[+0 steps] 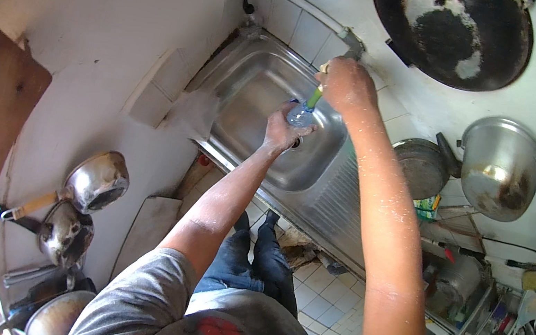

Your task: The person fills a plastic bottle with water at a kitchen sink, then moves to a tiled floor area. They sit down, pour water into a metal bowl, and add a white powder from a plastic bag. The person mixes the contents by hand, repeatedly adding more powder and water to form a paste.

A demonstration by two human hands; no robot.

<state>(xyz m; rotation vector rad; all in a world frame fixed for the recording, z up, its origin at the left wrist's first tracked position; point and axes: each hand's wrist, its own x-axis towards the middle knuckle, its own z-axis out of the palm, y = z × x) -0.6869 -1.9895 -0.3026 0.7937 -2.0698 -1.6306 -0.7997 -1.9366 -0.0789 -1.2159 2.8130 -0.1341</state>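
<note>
Over the steel sink [266, 69], my left hand [281, 131] is closed round a small clear, bluish glass [300, 116]. Above and to the right, my right hand [349, 86] is closed on a slim green stick-like tool [315, 98]. The tool's lower end reaches the mouth of the glass; whether it is inside, I cannot tell. Something pale yellow shows at the fingertips of my right hand. White specks, like suds or drops, dot my right forearm.
A ridged drainboard [338, 214] adjoins the sink on the right. On the right wall hang a large blackened pan [453, 35] and a dented pot [500, 169]. Saucepans [97, 181] hang at the left. A dish rack [465, 297] with utensils stands at the lower right.
</note>
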